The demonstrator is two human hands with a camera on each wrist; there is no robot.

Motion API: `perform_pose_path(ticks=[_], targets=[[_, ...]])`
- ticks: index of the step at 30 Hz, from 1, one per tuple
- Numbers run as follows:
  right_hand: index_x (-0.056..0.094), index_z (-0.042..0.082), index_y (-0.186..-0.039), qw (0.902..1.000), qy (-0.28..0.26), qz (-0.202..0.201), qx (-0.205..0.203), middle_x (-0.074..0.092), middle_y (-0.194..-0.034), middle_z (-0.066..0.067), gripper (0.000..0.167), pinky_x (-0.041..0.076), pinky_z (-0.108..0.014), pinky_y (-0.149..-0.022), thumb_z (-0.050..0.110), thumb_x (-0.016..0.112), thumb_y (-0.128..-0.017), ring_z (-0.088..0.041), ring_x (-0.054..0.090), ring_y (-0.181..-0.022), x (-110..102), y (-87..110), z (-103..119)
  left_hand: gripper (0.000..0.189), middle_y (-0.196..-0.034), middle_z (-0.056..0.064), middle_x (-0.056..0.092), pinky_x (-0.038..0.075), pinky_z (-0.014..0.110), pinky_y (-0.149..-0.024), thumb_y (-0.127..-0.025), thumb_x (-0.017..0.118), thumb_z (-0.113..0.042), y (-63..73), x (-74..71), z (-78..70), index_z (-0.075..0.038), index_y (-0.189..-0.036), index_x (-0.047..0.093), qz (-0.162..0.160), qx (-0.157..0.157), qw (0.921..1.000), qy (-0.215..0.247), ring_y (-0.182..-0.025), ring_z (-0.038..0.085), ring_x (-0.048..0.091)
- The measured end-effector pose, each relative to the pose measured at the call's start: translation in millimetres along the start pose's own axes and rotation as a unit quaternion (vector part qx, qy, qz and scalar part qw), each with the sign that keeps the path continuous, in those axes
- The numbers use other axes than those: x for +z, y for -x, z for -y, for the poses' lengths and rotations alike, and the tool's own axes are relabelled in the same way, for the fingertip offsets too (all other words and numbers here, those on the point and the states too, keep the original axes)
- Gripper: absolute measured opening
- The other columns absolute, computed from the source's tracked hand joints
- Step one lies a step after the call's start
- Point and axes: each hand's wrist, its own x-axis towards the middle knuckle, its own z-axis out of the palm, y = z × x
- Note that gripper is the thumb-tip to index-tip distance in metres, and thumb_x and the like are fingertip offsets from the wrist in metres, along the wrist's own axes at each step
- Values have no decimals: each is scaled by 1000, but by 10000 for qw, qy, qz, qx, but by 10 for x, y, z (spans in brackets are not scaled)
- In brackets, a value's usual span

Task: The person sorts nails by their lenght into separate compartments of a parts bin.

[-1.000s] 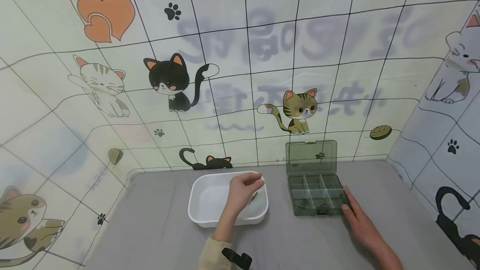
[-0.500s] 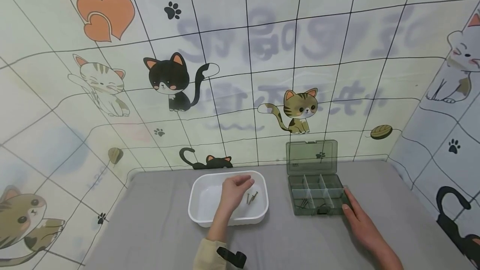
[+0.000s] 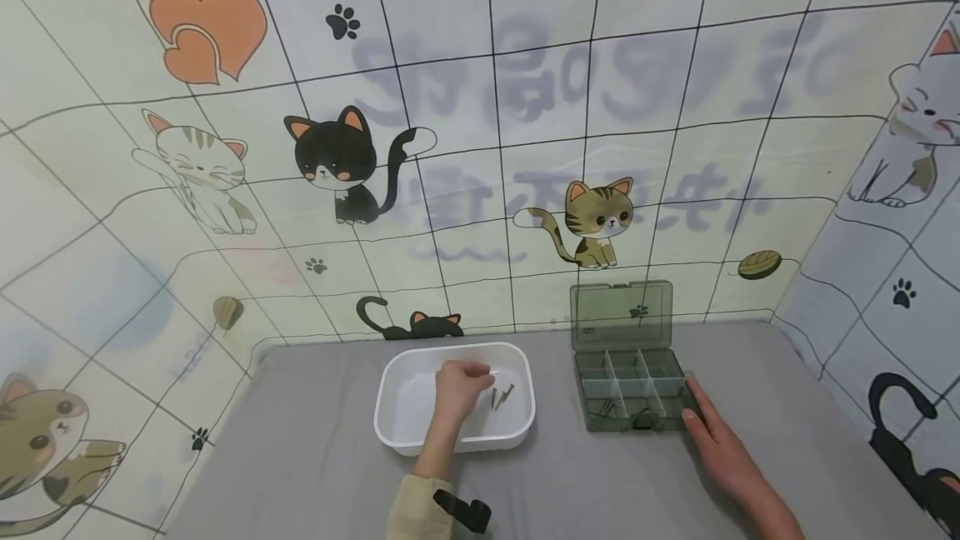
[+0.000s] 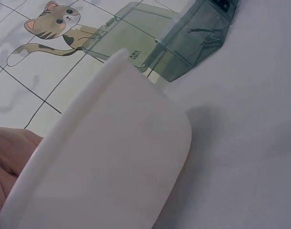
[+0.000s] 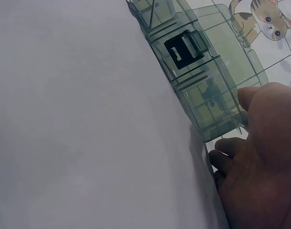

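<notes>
My left hand [image 3: 459,390] reaches into a white plastic tray [image 3: 405,432], with its fingers bent. Whether its fingertips pinch anything is hidden. Just right of it, several screws [image 3: 501,397] lie on the tray floor. In the left wrist view the tray wall [image 4: 112,152] covers most of the hand. A clear green compartment box [image 3: 633,390] stands to the right with its lid [image 3: 622,315] raised. More screws [image 4: 205,36] lie in a front compartment. My right hand [image 3: 720,440] grips the box's right side, thumb [image 5: 247,98] at its corner.
Both containers stand on a grey cloth [image 3: 555,473]. Behind them rises a white grid-patterned curtain [image 3: 465,215] printed with cats, close to the raised lid. A black strap [image 3: 461,511] sits around the left wrist.
My left hand has shifted left from above the screws, then slightly lower in the tray, leaving the screws more visible. The right hand and the box have stayed put.
</notes>
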Motion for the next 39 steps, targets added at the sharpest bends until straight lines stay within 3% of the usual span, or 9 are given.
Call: perform_pose_path(ticks=[5, 11, 28, 35, 39], targets=[[-3, 8, -164, 10000, 6, 3, 21, 0, -164, -35, 68, 16, -79, -105, 36, 33, -114, -63, 7, -144, 2, -3, 6, 14, -92, 11, 76, 57, 42, -78, -83, 80, -5, -40, 18, 2, 0, -95, 78, 13, 106, 9995, -282, -93, 30, 70], [-4, 8, -164, 9999, -28, 71, 119, -2, -164, -34, 69, 15, -78, -106, 38, 32, -114, -62, 5, -144, 11, -11, 26, 9, -82, 10, 73, 57, 38, -70, -79, 79, 2, -69, 13, 43, 1, -88, 78, -287, 253, 9972, -646, -82, 26, 67], [-2, 6, -164, 10000, 37, 2, 3, 2, -163, -36, 68, 17, -79, -105, 35, 33, -114, -64, 8, -143, 0, 13, 17, 8, -79, 9, 68, 51, 43, -79, -73, 82, 6, -140, -8, 55, 2, -78, 77, -470, 341, 9915, -1165, -84, 28, 60], [-4, 8, -164, 9999, -34, -40, -112, 0, -163, -37, 67, 18, -80, -102, 33, 33, -114, -66, 8, -142, -42, 35, -15, 8, -78, 9, 68, 54, 41, -76, -74, 81, 6, -181, 90, 2, 1, -78, 76, -247, 232, 9918, -1230, -82, 26, 61], [-3, 8, -164, 9999, -77, 12, -154, 0, -163, -36, 68, 18, -79, -103, 33, 34, -114, -65, 7, -143, -24, 18, 0, 13, -76, 8, 67, 55, 41, -75, -71, 82, 10, -187, 102, -11, 1, -77, 75, -349, 109, 9902, -1346, -81, 26, 61]])
